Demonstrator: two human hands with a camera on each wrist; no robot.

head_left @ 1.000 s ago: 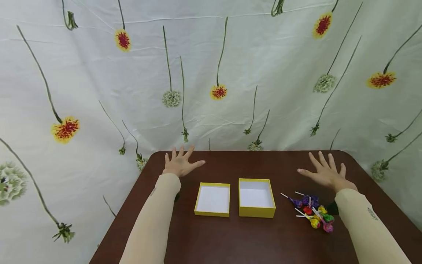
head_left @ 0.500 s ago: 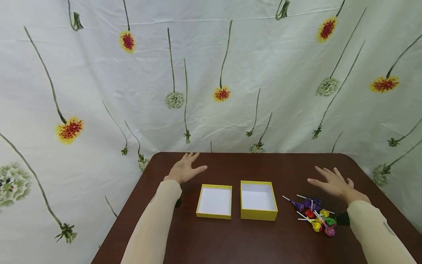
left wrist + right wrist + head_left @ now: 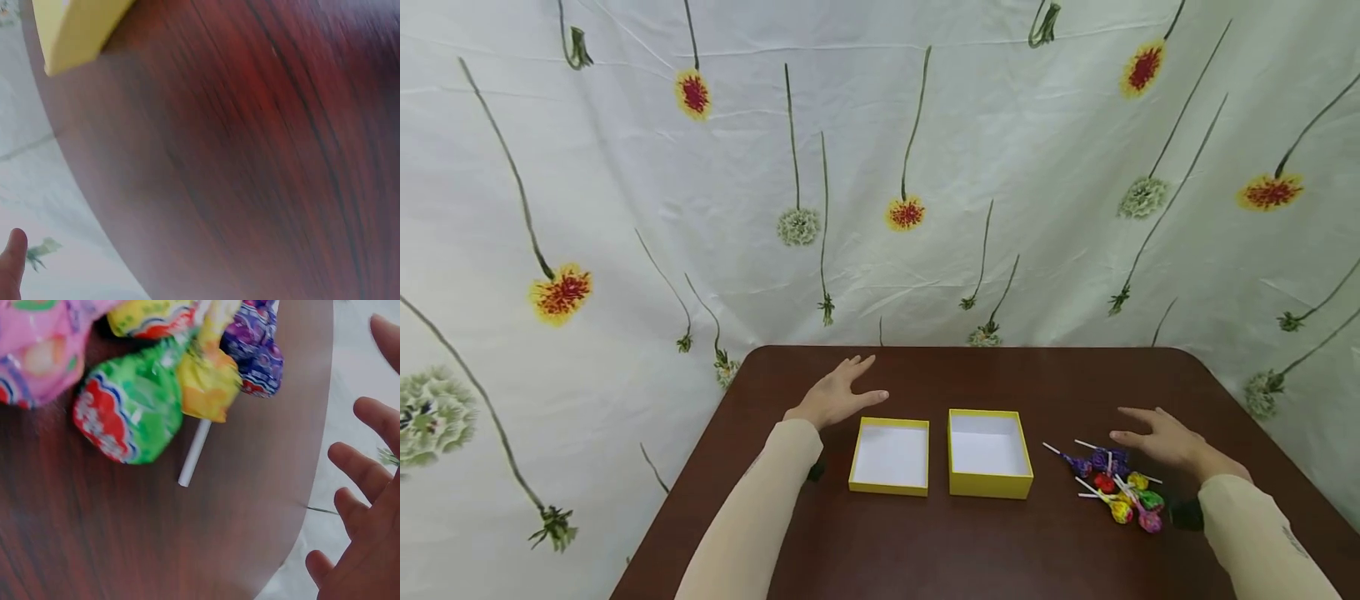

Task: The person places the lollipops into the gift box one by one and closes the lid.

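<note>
Two yellow-edged pieces with white insides lie side by side on the table: a shallow box lid (image 3: 890, 455) on the left and a deeper box (image 3: 989, 454) on the right. Above and behind the lid's left corner, my left hand (image 3: 835, 397) is held with its fingers extended, touching nothing. My right hand (image 3: 1165, 440) hovers just beyond a pile of wrapped lollipops (image 3: 1122, 487), fingers spread and holding nothing. In the right wrist view, a green lollipop (image 3: 134, 406) lies close to the camera, with pink, yellow and purple ones around it.
The dark brown wooden table (image 3: 925, 550) has rounded far corners. Right behind it hangs a pale curtain (image 3: 880, 167) printed with flowers on long stems.
My left hand has moved lower and rightward toward the lid. The right hand has come down and nearer to the lollipops. The box, lid and lollipops stay in place.
</note>
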